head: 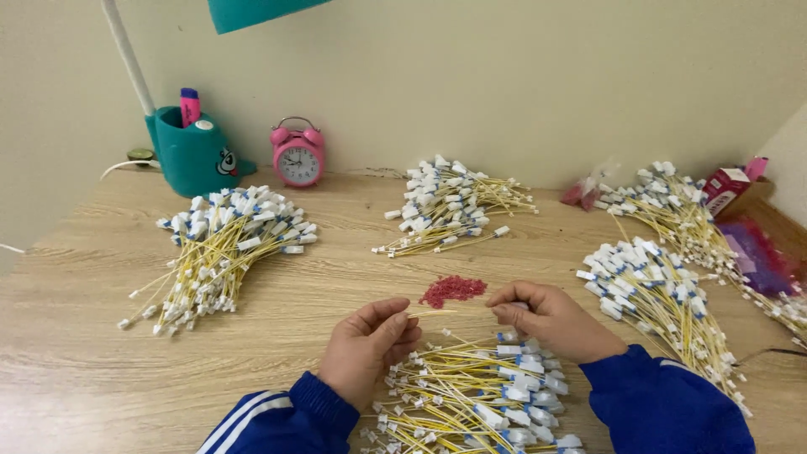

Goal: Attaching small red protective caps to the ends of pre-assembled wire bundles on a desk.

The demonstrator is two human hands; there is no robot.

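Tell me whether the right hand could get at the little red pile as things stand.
Probably yes: the right hand sits just beside the red pile, with only bare wooden table between them.

A home desk turned piecework bench: a wooden tabletop [101, 286] against a plain wall holds a pink alarm clock [298, 156], a teal desk lamp [195, 151] and sorted bundles of yellow wire leads [220, 252].
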